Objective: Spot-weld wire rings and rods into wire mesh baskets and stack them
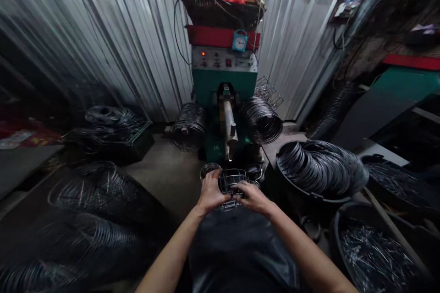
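A small round wire basket point(233, 182) sits in front of me, just below the arm of a green welding machine point(225, 96). My left hand point(211, 191) grips its left rim with the fingers curled over the wire. On the basket's right front edge my right hand point(252, 196) is closed, fingers hooked into the wire. The machine's metal arm point(229, 126) ends in a tip right above the basket. A dark apron point(240, 247) covers my lap below the hands.
Coils of wire rings point(189, 126) point(261, 120) hang on both sides of the machine. A black tub of wire rings point(318, 171) stands at right, another tub of short wire pieces point(373, 252) nearer. Stacked wire baskets point(92, 201) lie at left. Corrugated metal walls stand behind.
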Available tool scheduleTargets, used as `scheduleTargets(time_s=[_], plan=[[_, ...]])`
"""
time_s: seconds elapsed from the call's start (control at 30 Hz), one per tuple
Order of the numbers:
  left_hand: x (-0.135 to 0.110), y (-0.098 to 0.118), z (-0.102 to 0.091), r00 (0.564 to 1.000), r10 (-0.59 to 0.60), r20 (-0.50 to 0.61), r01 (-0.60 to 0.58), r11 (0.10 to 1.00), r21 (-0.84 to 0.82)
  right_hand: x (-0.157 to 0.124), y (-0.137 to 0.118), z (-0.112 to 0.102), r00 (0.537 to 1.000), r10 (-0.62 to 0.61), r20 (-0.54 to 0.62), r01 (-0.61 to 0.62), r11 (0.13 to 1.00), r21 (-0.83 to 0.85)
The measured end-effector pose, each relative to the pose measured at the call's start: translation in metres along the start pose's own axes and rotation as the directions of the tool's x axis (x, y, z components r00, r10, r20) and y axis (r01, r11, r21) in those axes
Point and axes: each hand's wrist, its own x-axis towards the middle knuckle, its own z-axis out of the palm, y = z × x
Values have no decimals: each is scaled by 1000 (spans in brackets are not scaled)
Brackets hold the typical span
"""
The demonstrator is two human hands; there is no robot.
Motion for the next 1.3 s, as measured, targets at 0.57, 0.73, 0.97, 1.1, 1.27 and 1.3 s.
scheduleTargets(time_s=[0.57,0.73,0.97,1.1,1.27,1.3], plan=[[42,-22,4,999,38,23,-38,999,-1,37,25,11,995,-62,-72,60,998,-24],[64,-24,2,999,-19,50,19,1000,-6,59,30,2,996,-56,-75,53,998,-38],[70,-15,3,994,-88,60,84,994,73,59,34,4,988,-36,-151,29,998,-48],[75,-10,2,992,-125,34,120,984,132,63,35,6,983,13,-184,-27,997,-71],[90,-16,2,984,-158,79,149,983,108,69,33,6,933,110,-343,-90,993,74],[91,-17,3,985,-152,78,144,984,101,65,33,7,900,155,-408,-99,983,154]])
